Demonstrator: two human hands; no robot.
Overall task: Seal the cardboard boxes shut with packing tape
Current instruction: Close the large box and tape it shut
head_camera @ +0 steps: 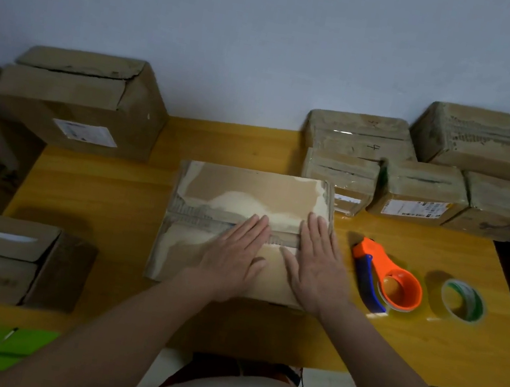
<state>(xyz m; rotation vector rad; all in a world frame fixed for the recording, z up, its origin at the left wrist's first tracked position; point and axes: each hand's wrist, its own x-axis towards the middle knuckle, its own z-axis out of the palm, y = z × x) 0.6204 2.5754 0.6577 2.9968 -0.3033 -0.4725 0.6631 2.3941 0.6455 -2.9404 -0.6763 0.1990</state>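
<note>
Centre box [247, 192] on yellow table [95, 193], flaps closed, contents hidden. Seam runs left-right under both palms. Left hand [233, 254] and right hand [312, 264] flat, fingers straight and together, pressing flaps. Orange tape dispenser [391, 280] just right of box, nearer right hand; spare tape roll [461, 300] beyond. Seam looks untaped, hard to tell

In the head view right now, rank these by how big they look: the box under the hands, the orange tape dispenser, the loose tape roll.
1. Box under the hands, clearly largest.
2. Orange tape dispenser.
3. Loose tape roll, smallest.
All three sit about equally near the camera on the yellow table, so the order looks reliable.
</note>
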